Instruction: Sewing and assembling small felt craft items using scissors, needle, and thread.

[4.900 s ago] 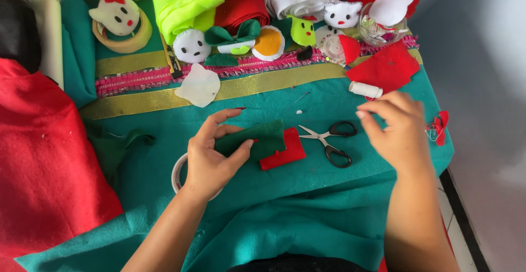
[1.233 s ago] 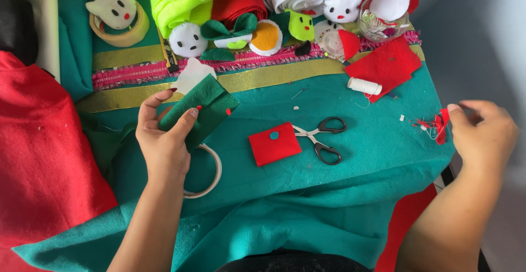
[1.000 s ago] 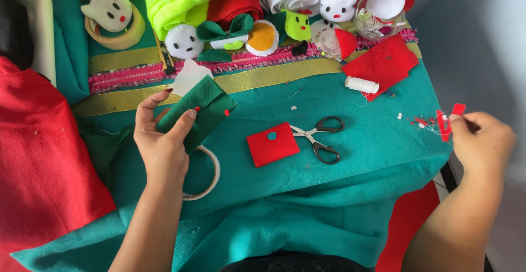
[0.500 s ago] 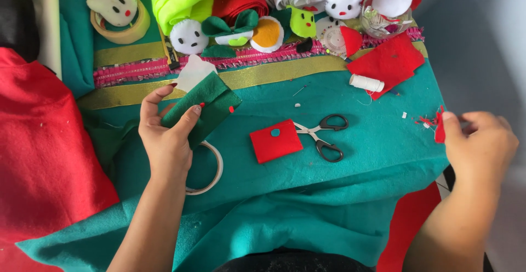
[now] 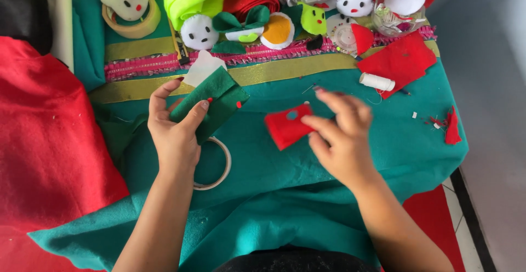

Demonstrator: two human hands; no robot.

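**Right hand swings back to the red felt**

Back from the frame's right edge, the right hand (image 5: 342, 135) now pinches the red felt square (image 5: 285, 126) at centre. Left of centre, the left hand (image 5: 178, 135) stays clamped on folded green felt (image 5: 216, 99). A loose pinch could drop the square.

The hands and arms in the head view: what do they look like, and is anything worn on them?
Both forearms are bare up to the bottom edge of the picture; no sleeves, watch or bracelets show. The left hand has red polish on the nails. The right hand is blurred; I see no ring or glove on it.
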